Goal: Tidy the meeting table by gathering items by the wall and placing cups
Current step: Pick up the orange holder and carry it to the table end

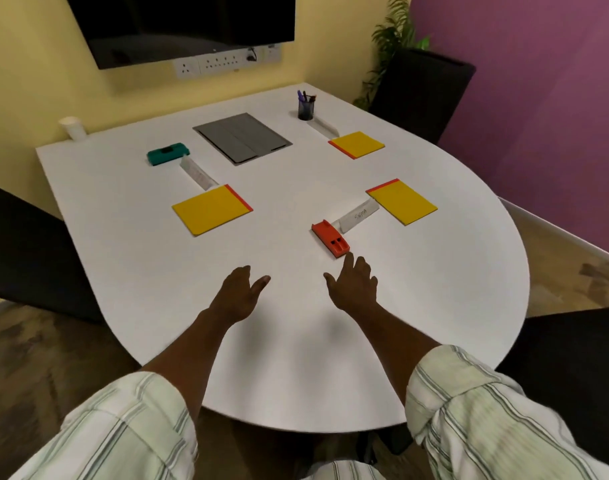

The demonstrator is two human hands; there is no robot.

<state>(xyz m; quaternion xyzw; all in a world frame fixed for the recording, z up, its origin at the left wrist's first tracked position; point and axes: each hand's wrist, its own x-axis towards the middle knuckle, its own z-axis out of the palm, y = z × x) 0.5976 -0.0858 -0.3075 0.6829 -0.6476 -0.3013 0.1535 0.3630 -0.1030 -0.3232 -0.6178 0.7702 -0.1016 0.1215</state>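
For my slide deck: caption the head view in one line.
Open right hand by a red item on the white meeting table, open left hand hovering alongside.

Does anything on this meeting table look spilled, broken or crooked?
Nothing looks spilled or broken. The red block lies at a slant, its far end beside a white name card, and the three yellow pads sit at differing angles across the table.
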